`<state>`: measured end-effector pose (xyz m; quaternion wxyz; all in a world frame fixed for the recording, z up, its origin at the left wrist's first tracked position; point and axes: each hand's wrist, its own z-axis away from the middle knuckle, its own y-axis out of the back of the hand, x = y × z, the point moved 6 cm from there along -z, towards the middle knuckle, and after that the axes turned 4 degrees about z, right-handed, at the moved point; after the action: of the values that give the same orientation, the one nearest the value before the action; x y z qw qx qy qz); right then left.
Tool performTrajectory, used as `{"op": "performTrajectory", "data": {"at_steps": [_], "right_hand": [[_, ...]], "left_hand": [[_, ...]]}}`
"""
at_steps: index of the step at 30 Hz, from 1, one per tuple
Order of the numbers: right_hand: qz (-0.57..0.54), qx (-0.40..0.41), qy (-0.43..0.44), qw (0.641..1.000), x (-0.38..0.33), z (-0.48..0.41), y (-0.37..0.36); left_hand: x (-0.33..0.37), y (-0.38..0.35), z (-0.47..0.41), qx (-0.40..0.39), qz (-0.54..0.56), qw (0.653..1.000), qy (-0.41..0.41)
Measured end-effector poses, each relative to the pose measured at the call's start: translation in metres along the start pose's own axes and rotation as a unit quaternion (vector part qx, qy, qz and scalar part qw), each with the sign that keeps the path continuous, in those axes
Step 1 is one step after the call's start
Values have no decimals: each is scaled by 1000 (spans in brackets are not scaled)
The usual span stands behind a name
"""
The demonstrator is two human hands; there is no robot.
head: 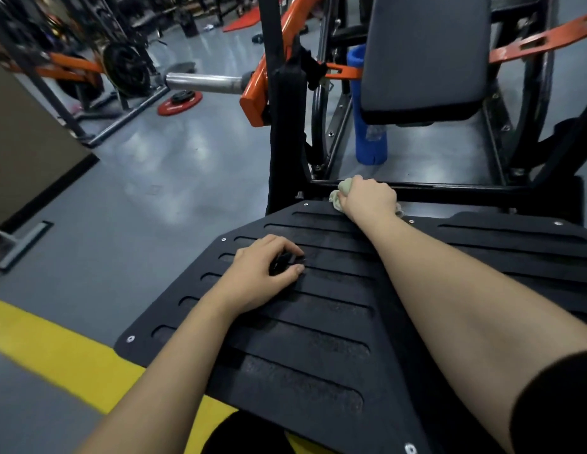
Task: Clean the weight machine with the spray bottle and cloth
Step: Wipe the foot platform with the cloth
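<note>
Cloth [339, 194], crumpled pale green, in right fingers [359, 184]; left fingers [279, 245] round black object [284, 262].

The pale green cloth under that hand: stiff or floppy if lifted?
Probably floppy: the pale green cloth is crumpled into a wad in the right hand. Likely light, since it bunches small. Unlikely to roll, being shapeless.

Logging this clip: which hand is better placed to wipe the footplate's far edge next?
The right hand: it grips the cloth at that edge of the footplate. The left hand lies mid-plate, holding a small dark thing.
</note>
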<state>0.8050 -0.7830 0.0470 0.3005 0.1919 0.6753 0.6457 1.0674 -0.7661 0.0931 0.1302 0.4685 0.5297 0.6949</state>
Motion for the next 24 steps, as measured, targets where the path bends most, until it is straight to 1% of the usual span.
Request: {"op": "performTrajectory", "data": {"at_steps": [5,10,13,17,18,22,24], "right_hand": [[-10,-4,6,1000,-14,6,3],[-20,-8,73,997,-37,28,11],[-11,-12,90,996,-41,48,16],[11,-20,83,996,-40,78,26],[11,-30,78,996,-39,87,27],[14,-69,61,996,-33,122,38],[16,-66,50,996,-32,145,44]], "left_hand": [[1,0,0,1,4,1000,7],[-1,1,1,6,25,1000,13],[1,4,1,10,39,999,5],[1,14,7,63,137,987,46],[0,14,8,72,144,986,49],[0,17,10,93,125,987,42],[-4,23,11,112,98,988,48]]}}
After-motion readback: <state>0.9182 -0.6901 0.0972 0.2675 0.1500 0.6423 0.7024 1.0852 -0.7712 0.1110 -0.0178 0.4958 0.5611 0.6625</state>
